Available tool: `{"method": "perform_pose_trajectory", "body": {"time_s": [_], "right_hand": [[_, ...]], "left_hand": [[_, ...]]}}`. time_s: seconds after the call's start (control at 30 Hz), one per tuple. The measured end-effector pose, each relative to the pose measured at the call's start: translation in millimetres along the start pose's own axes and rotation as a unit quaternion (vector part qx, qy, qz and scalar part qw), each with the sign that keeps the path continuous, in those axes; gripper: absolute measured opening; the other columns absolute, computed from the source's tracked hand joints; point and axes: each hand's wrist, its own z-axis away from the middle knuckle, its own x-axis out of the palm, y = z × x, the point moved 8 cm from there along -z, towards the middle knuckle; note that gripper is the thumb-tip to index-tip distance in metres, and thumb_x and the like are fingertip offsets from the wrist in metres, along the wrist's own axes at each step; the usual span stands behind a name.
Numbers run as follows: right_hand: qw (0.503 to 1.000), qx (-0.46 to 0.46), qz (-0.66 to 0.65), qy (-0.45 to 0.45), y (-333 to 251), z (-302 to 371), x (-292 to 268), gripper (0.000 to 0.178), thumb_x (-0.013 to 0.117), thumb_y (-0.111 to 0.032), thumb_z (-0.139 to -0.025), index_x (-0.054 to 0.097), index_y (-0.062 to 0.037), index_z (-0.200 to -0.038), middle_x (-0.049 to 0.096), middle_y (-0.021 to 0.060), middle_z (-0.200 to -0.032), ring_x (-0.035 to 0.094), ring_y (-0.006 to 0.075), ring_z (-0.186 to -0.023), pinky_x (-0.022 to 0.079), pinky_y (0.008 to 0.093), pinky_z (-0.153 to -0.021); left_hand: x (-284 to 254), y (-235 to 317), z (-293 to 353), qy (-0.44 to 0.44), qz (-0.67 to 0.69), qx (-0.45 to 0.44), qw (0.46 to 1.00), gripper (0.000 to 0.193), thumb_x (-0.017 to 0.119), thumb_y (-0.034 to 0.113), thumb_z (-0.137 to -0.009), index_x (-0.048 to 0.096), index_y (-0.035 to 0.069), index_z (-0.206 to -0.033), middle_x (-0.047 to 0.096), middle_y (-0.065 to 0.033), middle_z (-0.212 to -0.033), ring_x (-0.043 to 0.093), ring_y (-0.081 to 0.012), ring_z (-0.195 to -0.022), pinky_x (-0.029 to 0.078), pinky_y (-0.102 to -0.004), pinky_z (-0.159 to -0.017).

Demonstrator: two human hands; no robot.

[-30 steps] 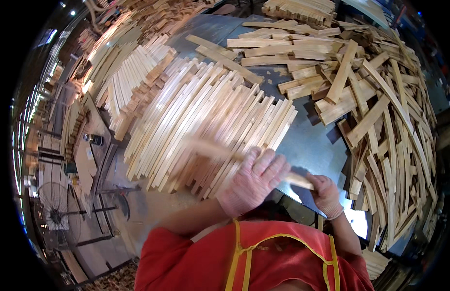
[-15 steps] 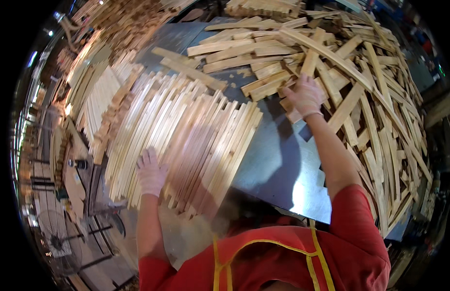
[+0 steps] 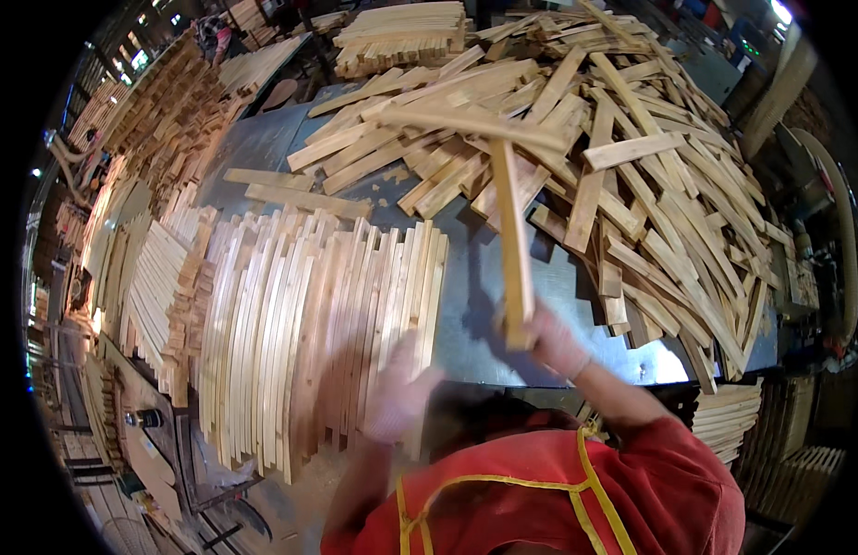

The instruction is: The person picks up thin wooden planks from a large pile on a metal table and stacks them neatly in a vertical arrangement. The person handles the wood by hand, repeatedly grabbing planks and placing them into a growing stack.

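My right hand (image 3: 556,344) is closed round the near end of a wooden strip (image 3: 508,222), which points away from me above the metal table (image 3: 466,324). The strip's far end meets another, blurred strip (image 3: 466,123) lying crosswise; I cannot tell whether they touch. My left hand (image 3: 401,393), smeared by motion, is over the near right end of a row of pale wooden strips (image 3: 300,333) laid side by side. Its fingers are too blurred to read. Beyond my right hand a loose heap of wooden strips (image 3: 623,185) spreads across the table.
Two loose strips (image 3: 304,199) lie behind the row. A neat stack of strips (image 3: 401,37) stands at the far side, and more stacked wood (image 3: 170,102) fills the far left. Below the table's right edge sits another stack (image 3: 728,418).
My right hand has come back from the heap toward me with a strip in it. My left hand has moved right along the row. The view has shifted too.
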Motion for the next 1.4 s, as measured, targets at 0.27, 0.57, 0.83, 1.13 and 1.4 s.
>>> {"method": "perform_pose_trajectory", "body": {"time_s": [0.27,0.57,0.83,1.13,1.4], "right_hand": [[0.87,0.247,0.244,-0.351,20.2,68.5,77.6,0.073,0.071,-0.027,-0.1,0.043,0.0042,-0.16,0.057,0.0208,-0.156,0.057,0.0297,-0.141,0.042,0.0411,-0.122],[0.847,-0.02,0.529,0.057,-111.4,-164.3,-12.8,0.08,0.08,-0.035,-0.088,0.05,-0.0031,-0.155,0.063,0.0224,-0.146,0.061,0.0385,-0.136,0.05,0.0427,-0.114],[0.721,-0.048,0.688,0.064,-38.9,-240.3,13.5,0.079,0.08,-0.041,-0.082,0.05,-0.0078,-0.146,0.068,0.0155,-0.134,0.06,0.0378,-0.127,0.05,0.0463,-0.105],[0.763,0.068,0.635,0.106,-37.5,-263.6,35.1,0.069,0.071,-0.033,-0.09,0.045,-0.0085,-0.149,0.077,0.0223,-0.12,0.073,0.0416,-0.114,0.055,0.0531,-0.099],[0.959,-0.051,0.239,0.147,-5.5,-169.2,-13.2,0.055,0.068,-0.012,-0.094,0.059,0.0029,-0.145,0.076,0.0163,-0.12,0.073,0.0234,-0.103,0.059,0.0393,-0.09]], "left_hand": [[112.0,-26.2,-41.0,-0.112,0.442,-0.216,0.863,0.033,0.08,0.021,-0.096,0.072,-0.002,-0.118,0.073,-0.0103,-0.101,0.071,-0.0226,-0.086,0.058,-0.0357,-0.08],[55.6,2.6,35.8,0.119,-0.23,0.029,0.965,0.048,0.067,0.018,-0.093,0.057,-0.005,-0.133,0.047,-0.025,-0.15,0.052,-0.0471,-0.129,0.044,-0.0604,-0.108],[81.4,-15.8,25.1,0.071,-0.381,-0.02,0.922,0.076,0.064,0.017,-0.09,0.04,0.004,-0.161,0.045,-0.0236,-0.157,0.044,-0.0472,-0.144,0.037,-0.0616,-0.118],[78.9,-36.0,23.7,0.069,-0.393,0.021,0.917,0.067,0.054,0.021,-0.094,0.048,0.01,-0.16,0.049,-0.0219,-0.156,0.045,-0.0441,-0.142,0.034,-0.0628,-0.119],[60.8,-28.7,18.3,0.007,-0.362,0.004,0.932,0.064,0.054,0.025,-0.093,0.052,0.012,-0.156,0.05,-0.0193,-0.152,0.043,-0.0419,-0.144,0.027,-0.0577,-0.124]]}}
